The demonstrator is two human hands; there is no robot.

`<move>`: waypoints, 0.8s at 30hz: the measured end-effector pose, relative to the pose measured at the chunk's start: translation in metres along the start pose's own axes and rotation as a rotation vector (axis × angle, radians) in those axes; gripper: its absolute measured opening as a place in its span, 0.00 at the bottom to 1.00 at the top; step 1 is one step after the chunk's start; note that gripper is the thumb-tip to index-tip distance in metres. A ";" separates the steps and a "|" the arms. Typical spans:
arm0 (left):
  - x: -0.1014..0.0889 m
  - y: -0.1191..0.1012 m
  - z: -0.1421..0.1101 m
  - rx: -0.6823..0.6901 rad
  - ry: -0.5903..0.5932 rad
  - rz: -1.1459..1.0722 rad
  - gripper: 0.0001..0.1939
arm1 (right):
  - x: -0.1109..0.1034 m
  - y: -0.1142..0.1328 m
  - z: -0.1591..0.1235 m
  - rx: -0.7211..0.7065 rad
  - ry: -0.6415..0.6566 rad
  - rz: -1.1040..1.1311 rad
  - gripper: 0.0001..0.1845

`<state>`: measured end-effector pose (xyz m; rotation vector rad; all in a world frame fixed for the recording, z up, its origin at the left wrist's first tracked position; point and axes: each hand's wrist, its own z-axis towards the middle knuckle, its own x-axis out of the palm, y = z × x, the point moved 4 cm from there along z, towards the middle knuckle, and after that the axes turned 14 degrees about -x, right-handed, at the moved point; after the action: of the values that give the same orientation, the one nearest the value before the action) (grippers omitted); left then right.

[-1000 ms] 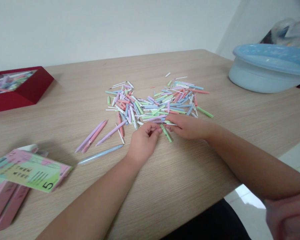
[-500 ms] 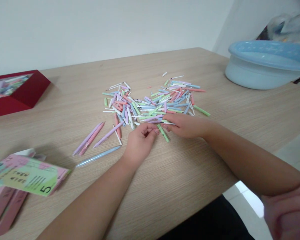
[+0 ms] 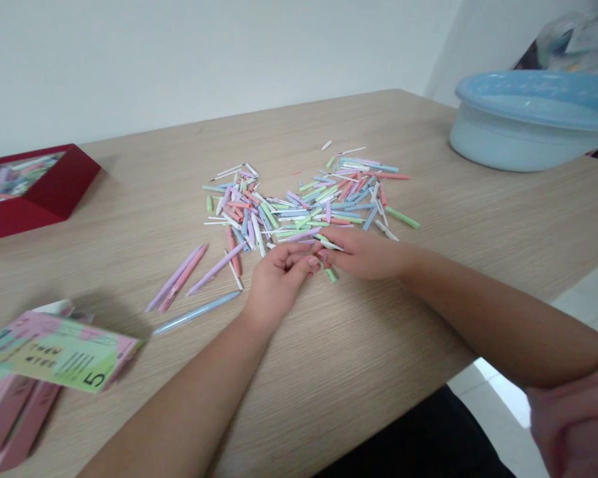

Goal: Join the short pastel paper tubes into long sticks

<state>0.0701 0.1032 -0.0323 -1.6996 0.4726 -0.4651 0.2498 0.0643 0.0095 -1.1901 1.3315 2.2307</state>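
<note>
Many pen parts [image 3: 306, 214], far side. Your right hand [image 3: 367, 253]: fingers round a white piece [image 3: 331, 245]; your left hand [image 3: 278, 282]: fingers narrow, contents unclear.

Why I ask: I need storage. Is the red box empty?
Not empty: colourful pieces show inside the red box; depth cannot be told.

At eight o'clock I read a "5" on the pink-and-green packet [image 3: 62, 352]; its other lettering blurs.

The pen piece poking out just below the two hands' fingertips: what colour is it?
Green; the pen piece shows, partly covered, in the head view.
</note>
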 end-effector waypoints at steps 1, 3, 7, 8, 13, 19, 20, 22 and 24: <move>0.000 0.000 -0.001 0.005 0.006 -0.045 0.18 | 0.000 0.000 0.000 -0.002 -0.024 0.034 0.09; -0.001 -0.002 -0.003 0.020 0.013 -0.098 0.20 | -0.002 0.000 0.001 -0.005 -0.070 0.113 0.08; 0.001 -0.008 -0.005 0.079 0.039 -0.056 0.19 | -0.001 0.002 0.003 0.028 -0.122 0.281 0.11; 0.001 -0.008 -0.005 0.091 0.030 -0.030 0.18 | 0.001 0.003 0.003 0.053 -0.115 0.315 0.11; -0.001 -0.008 -0.004 0.059 -0.098 0.051 0.15 | 0.001 0.000 0.004 0.140 -0.120 0.178 0.17; -0.004 -0.010 -0.004 0.038 -0.177 0.108 0.17 | -0.021 -0.015 -0.006 0.214 0.073 -0.491 0.18; -0.004 -0.009 -0.004 0.038 -0.178 0.104 0.18 | -0.021 -0.017 -0.007 0.226 0.117 -0.533 0.19; -0.003 -0.007 -0.003 0.043 -0.174 0.099 0.19 | -0.018 -0.019 -0.008 0.217 0.182 -0.562 0.19; -0.003 -0.006 -0.002 0.050 -0.169 0.101 0.19 | -0.013 -0.018 -0.007 0.183 0.217 -0.565 0.18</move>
<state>0.0663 0.1041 -0.0266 -1.6429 0.4177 -0.2552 0.2718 0.0704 0.0075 -1.5377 1.0643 1.5889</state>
